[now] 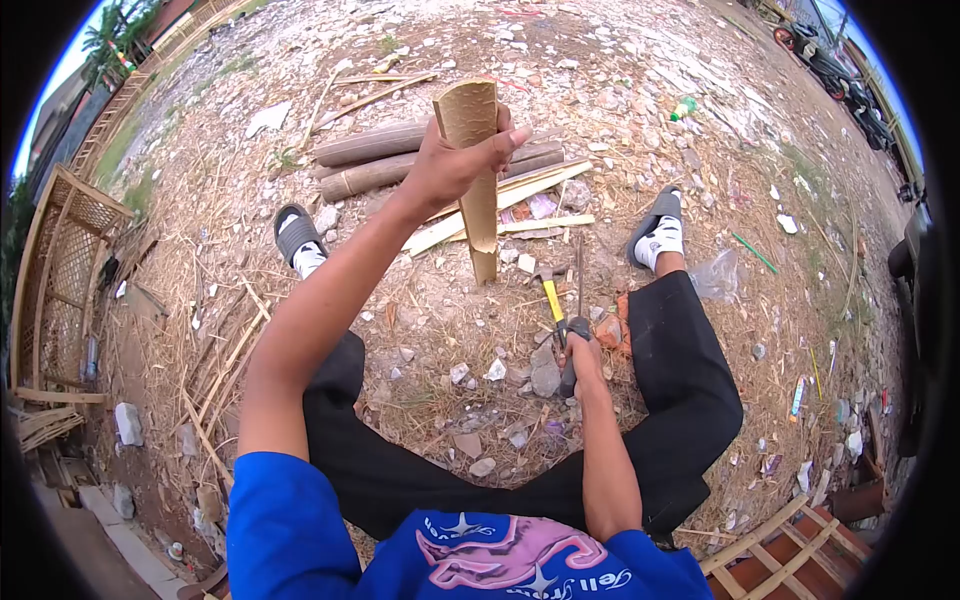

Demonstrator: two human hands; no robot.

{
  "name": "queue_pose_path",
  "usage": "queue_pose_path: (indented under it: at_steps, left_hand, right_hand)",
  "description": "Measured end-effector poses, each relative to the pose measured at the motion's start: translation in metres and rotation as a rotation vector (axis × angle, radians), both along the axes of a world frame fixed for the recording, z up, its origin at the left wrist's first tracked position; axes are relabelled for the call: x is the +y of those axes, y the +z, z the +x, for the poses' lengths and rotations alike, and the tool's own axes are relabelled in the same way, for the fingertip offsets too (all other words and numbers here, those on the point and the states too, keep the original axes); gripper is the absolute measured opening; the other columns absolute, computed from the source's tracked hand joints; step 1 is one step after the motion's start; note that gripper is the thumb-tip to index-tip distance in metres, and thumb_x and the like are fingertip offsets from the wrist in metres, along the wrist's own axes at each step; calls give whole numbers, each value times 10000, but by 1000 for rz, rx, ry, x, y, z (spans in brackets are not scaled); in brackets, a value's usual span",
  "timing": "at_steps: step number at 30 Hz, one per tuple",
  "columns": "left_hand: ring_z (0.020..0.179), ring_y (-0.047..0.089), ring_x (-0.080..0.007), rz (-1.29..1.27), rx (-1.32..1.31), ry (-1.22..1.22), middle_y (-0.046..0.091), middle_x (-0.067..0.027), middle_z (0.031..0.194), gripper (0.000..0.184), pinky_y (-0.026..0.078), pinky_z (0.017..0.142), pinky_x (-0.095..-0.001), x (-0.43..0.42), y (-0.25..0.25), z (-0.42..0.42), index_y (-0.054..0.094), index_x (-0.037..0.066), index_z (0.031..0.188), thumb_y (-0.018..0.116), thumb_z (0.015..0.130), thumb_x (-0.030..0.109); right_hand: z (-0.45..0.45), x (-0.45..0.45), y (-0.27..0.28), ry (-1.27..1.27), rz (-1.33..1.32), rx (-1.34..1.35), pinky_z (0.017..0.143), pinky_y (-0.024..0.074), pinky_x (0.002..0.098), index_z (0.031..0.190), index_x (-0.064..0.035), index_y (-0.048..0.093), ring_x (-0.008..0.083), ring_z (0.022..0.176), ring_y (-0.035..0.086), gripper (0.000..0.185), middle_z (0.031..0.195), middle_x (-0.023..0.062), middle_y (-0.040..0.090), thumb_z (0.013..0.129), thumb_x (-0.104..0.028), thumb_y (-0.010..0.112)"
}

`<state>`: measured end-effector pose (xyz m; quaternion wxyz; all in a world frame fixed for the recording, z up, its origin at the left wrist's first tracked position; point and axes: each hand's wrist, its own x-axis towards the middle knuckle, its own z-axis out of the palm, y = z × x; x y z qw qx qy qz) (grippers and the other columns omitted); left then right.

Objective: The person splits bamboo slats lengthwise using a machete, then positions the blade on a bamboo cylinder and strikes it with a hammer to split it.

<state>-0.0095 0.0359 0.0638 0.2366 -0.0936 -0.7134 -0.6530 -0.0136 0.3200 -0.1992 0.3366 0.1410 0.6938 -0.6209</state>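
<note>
A split bamboo piece (468, 125) stands nearly upright in front of me, its pale inner side towards me and its lower end at the ground. My left hand (465, 165) is wrapped round its upper part. Lower and to the right, my right hand (583, 362) is closed round the dark handle of a tool (579, 330), whose thin dark blade points away from me. Beside that tool lies a hammer (553, 298) with a yellow and black handle, its head towards the bamboo; its lower end is close to my right hand.
Bamboo poles (370, 145) and split strips (545, 185) lie beyond the upright piece. Stones, a brick piece (625, 322) and wood scraps cover the ground. A woven bamboo frame (62, 270) stands left, a wooden lattice (790, 550) lies lower right, and motorcycles (835, 75) are far right.
</note>
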Motion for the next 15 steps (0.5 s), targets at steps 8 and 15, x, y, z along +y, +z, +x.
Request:
queue_pose_path:
  at_steps: [8,15]
  left_hand:
    - [640,553,-62,14,-18,-18,575,17,694,222,460,593,-251,4,-3,-6,589,60,854,744,882,215]
    - [653,571,-71,0,-73,24,590,20,713,233,475,604,-258,19,-41,-10,609,43,874,745,883,232]
  right_hand:
    - [24,-5,147,-122,-560,410,493,438,264,1066,-41,528,117,536,516,361,806,46,594,790,-71,759]
    - [23,-31,240,142,-407,797,665,483,243,1055,1,534,82,756,594,388,860,28,616,788,-101,796]
